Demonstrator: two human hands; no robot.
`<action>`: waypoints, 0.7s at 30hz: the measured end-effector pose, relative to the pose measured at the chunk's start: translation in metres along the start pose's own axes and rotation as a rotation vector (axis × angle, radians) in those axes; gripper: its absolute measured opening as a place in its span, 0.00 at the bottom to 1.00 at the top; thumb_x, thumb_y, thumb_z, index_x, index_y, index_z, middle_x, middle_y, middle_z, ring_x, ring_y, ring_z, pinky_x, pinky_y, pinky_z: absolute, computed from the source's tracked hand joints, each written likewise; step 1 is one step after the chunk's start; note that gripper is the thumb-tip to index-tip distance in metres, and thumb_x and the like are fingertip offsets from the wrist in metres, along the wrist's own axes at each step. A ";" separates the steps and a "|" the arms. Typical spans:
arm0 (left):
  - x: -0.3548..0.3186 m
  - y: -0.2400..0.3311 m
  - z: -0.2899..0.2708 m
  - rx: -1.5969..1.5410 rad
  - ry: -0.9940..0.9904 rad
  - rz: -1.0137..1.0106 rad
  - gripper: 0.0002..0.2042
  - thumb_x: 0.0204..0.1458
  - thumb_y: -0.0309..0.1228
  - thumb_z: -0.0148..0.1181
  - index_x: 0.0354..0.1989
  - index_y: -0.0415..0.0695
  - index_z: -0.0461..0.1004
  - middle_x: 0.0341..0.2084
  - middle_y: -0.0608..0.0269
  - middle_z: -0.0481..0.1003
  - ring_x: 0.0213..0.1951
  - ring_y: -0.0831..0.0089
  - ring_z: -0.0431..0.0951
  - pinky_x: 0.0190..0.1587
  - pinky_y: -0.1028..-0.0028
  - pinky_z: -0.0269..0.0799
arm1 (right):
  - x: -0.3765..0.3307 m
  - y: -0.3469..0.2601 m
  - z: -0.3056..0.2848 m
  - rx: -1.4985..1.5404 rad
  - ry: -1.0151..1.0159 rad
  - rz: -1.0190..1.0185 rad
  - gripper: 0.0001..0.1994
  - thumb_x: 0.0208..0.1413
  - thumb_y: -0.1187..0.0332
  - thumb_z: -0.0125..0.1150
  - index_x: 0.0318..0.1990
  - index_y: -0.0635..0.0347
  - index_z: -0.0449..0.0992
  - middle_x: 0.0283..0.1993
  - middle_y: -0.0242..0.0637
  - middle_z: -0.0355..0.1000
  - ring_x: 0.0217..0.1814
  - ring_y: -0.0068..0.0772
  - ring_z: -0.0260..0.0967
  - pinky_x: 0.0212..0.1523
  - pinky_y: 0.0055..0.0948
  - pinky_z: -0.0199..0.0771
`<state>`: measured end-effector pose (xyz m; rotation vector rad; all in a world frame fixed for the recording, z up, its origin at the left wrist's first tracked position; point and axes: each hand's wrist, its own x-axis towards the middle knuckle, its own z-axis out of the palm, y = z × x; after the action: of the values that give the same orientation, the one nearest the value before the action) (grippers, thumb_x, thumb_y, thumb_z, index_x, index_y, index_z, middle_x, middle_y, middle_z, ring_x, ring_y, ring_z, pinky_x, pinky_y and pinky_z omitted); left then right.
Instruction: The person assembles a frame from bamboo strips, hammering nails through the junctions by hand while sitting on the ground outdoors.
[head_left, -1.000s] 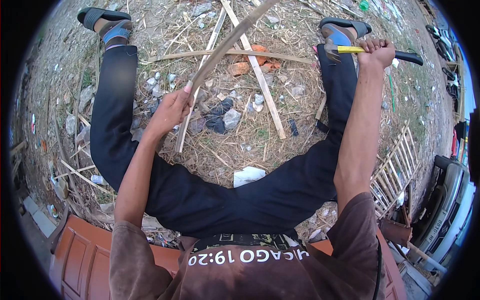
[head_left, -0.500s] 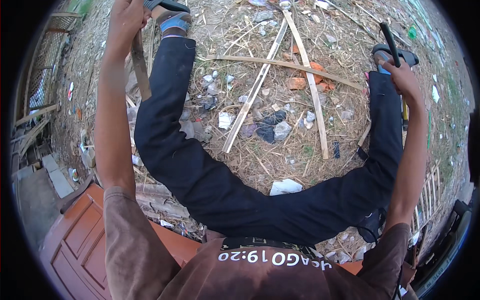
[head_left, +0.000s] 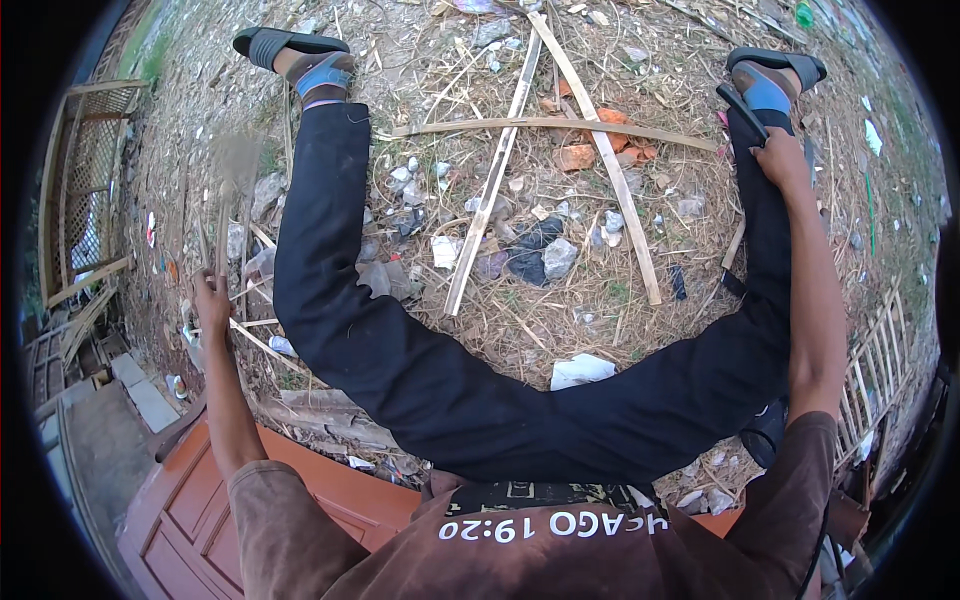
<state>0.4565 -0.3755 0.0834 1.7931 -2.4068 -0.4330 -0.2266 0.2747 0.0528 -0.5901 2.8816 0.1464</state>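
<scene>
My left hand (head_left: 212, 300) is out beside my left knee, fingers curled at the lower end of a flat wooden strip (head_left: 222, 225). Motion smears the strip, most of all at its far end, so the grip shows poorly. Over my right shin, my right hand (head_left: 783, 160) is closed around a tool with a black handle (head_left: 742, 112); the rest of the tool is mostly hidden. Between my spread legs lie thin wooden slats: a left slanting one (head_left: 495, 175), a right slanting one (head_left: 607, 165), meeting at the far end, and a crosspiece (head_left: 455, 126).
Dry straw, stones and broken orange brick (head_left: 575, 157) cover the ground. A white piece (head_left: 582, 372) lies near my lap. Under me is a reddish-brown panelled door (head_left: 190, 510). Lattice panels (head_left: 95, 190) stand at the left, and a slatted wooden frame (head_left: 875, 375) lies at the right.
My left hand has drawn back from near my left foot, and the strip now points away from me instead of toward me. My right hand's black-handled tool has tipped leftward over the shin.
</scene>
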 end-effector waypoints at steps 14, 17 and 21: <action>-0.044 0.282 0.073 -0.115 0.128 1.011 0.11 0.59 0.29 0.58 0.48 0.40 0.74 0.46 0.49 0.75 0.50 0.49 0.74 0.54 0.59 0.67 | 0.001 0.003 -0.012 0.155 0.057 -0.011 0.14 0.56 0.60 0.64 0.38 0.64 0.79 0.36 0.56 0.78 0.44 0.57 0.77 0.45 0.49 0.74; -0.096 0.364 0.129 -0.007 -0.231 1.159 0.19 0.58 0.40 0.60 0.54 0.44 0.71 0.50 0.50 0.73 0.54 0.50 0.73 0.56 0.58 0.68 | -0.012 -0.009 -0.025 0.333 0.107 -0.047 0.16 0.56 0.58 0.66 0.32 0.65 0.79 0.28 0.51 0.76 0.35 0.55 0.77 0.39 0.46 0.72; -0.163 0.416 0.182 0.137 -0.314 0.947 0.30 0.53 0.50 0.63 0.58 0.42 0.65 0.54 0.46 0.70 0.55 0.49 0.71 0.55 0.56 0.69 | -0.034 -0.013 -0.041 0.489 0.211 -0.081 0.17 0.56 0.57 0.67 0.28 0.65 0.77 0.20 0.42 0.72 0.24 0.41 0.71 0.30 0.39 0.68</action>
<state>0.0755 -0.0820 0.0437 0.4516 -3.1704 -0.4426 -0.1974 0.2702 0.0995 -0.6506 2.9136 -0.6485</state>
